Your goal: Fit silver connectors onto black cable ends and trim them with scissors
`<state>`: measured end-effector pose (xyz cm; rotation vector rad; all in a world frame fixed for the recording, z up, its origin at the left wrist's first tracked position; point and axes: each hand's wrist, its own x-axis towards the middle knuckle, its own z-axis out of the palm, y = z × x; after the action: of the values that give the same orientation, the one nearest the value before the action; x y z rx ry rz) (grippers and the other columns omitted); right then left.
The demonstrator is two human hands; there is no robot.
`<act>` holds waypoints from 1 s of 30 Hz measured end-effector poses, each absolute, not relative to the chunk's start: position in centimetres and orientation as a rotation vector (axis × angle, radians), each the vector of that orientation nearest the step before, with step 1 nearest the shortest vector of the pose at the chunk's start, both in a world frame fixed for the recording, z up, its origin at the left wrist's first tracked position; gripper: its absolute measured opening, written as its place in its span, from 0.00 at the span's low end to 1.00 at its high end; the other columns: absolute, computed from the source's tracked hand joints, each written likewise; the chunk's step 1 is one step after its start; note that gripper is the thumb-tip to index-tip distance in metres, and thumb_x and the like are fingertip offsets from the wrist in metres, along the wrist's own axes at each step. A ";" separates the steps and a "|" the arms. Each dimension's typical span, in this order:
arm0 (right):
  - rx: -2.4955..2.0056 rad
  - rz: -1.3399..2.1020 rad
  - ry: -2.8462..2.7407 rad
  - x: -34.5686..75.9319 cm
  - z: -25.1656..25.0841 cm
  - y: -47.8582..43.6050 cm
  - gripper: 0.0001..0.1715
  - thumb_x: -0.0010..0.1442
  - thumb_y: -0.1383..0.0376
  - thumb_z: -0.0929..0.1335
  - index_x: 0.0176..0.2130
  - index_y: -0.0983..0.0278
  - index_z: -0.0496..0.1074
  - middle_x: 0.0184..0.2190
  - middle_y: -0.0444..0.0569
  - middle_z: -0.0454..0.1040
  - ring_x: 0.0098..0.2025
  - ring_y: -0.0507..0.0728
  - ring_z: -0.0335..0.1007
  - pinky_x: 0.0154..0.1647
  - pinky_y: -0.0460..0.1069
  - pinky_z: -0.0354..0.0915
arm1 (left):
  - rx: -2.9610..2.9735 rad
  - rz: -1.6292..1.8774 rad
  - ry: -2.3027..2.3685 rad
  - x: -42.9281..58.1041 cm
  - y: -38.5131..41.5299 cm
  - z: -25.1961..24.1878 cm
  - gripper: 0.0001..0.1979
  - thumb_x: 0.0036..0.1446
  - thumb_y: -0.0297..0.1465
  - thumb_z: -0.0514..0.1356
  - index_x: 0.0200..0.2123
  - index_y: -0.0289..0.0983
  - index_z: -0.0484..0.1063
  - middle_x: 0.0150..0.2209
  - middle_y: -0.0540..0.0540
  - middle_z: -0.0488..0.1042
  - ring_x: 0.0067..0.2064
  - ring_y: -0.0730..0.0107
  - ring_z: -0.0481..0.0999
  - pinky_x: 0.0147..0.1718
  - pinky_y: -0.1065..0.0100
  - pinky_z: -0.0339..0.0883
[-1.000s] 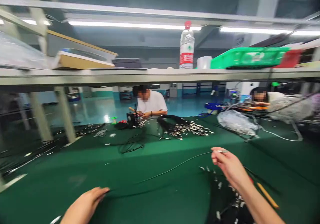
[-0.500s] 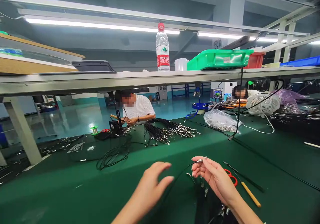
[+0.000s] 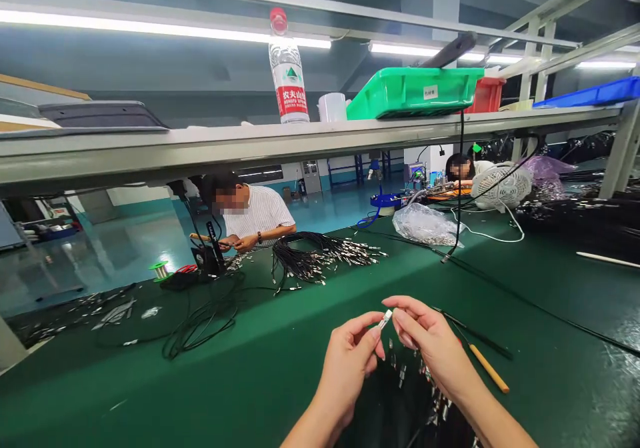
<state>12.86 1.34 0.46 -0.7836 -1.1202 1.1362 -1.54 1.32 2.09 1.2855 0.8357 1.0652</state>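
Observation:
My left hand (image 3: 353, 351) pinches a small silver metal cable connector (image 3: 385, 319) between thumb and forefinger. At the connector's upper end, the thumb and fingers of my right hand (image 3: 425, 335) close in against its tip. The cable behind it is hidden by my left hand. Beneath my hands hang or lie several more silver connectors (image 3: 401, 376) on black cables, partly covered by my right hand and wrist. Just right of that hand lie a tool with a yellow wooden handle (image 3: 489, 368) and a slim black tool (image 3: 480, 335).
A coiled bundle of black cables (image 3: 310, 255) lies on the green table (image 3: 200, 388). Behind it a person in a striped shirt (image 3: 265, 215) works. Farther right are a clear plastic bag (image 3: 425, 225) and a white fan (image 3: 501, 187). A shelf (image 3: 225, 148) spans overhead, holding a bottle and bins.
My left hand has moved right and up from open to pinching the connector, which my right hand held alone before. The camera view has turned slightly; the red-handled scissors are now almost hidden.

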 end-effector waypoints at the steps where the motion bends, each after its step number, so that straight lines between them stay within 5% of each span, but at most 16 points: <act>1: -0.806 1.110 -1.142 12.8 0.5 1.4 0.14 0.53 0.58 0.68 0.36 0.65 0.71 0.20 0.40 0.63 0.22 0.48 0.54 0.22 0.44 0.52 | 1.272 1.049 0.817 -1.5 1.3 2.0 0.22 0.46 0.39 0.63 0.42 0.31 0.71 0.19 0.53 0.63 0.16 0.85 0.50 0.16 0.76 0.39; 5: -0.841 1.051 -1.219 12.9 0.5 1.5 0.12 0.53 0.59 0.68 0.32 0.66 0.71 0.21 0.42 0.66 0.23 0.49 0.59 0.26 0.45 0.57 | 1.259 1.039 0.818 -1.2 1.1 1.9 0.18 0.47 0.37 0.62 0.39 0.31 0.73 0.21 0.50 0.66 0.18 0.83 0.53 0.17 0.76 0.42; 10: -0.846 1.053 -1.289 12.8 0.3 1.4 0.12 0.54 0.58 0.67 0.32 0.65 0.70 0.23 0.43 0.67 0.24 0.51 0.61 0.26 0.45 0.60 | 1.531 1.244 1.018 -1.0 0.8 1.9 0.07 0.42 0.30 0.64 0.27 0.33 0.75 0.27 0.46 0.71 0.27 0.73 0.65 0.26 0.73 0.58; 13: -0.921 0.887 -1.397 12.8 0.3 1.0 0.10 0.56 0.59 0.65 0.31 0.63 0.70 0.24 0.43 0.67 0.25 0.52 0.61 0.28 0.46 0.59 | 1.592 1.300 1.074 -0.9 0.7 1.5 0.08 0.47 0.31 0.61 0.32 0.36 0.76 0.27 0.46 0.73 0.29 0.70 0.68 0.29 0.71 0.60; 19: -1.054 0.514 -1.594 12.8 0.7 0.7 0.12 0.58 0.61 0.62 0.25 0.62 0.67 0.22 0.44 0.67 0.27 0.54 0.61 0.29 0.47 0.58 | 1.594 1.115 0.998 -1.0 0.7 1.1 0.11 0.52 0.35 0.56 0.29 0.34 0.73 0.22 0.49 0.68 0.19 0.77 0.60 0.19 0.74 0.53; 23: -1.102 0.598 -1.556 12.6 0.9 0.6 0.14 0.58 0.60 0.62 0.23 0.62 0.63 0.19 0.42 0.64 0.24 0.52 0.60 0.26 0.46 0.57 | 1.391 0.959 0.810 -0.8 0.4 1.5 0.13 0.50 0.37 0.58 0.23 0.32 0.67 0.16 0.53 0.58 0.19 0.80 0.54 0.18 0.75 0.43; 30: -1.075 0.815 -1.465 12.8 1.5 0.3 0.18 0.57 0.56 0.62 0.22 0.63 0.60 0.17 0.40 0.62 0.23 0.50 0.57 0.25 0.45 0.56 | 1.136 0.905 0.609 -0.5 -0.1 1.9 0.13 0.50 0.36 0.60 0.30 0.30 0.69 0.21 0.52 0.59 0.19 0.83 0.51 0.18 0.73 0.38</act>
<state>12.83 0.34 1.48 -1.0752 -1.4650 0.8146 -0.52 -0.08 1.87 1.1359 0.6088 0.9053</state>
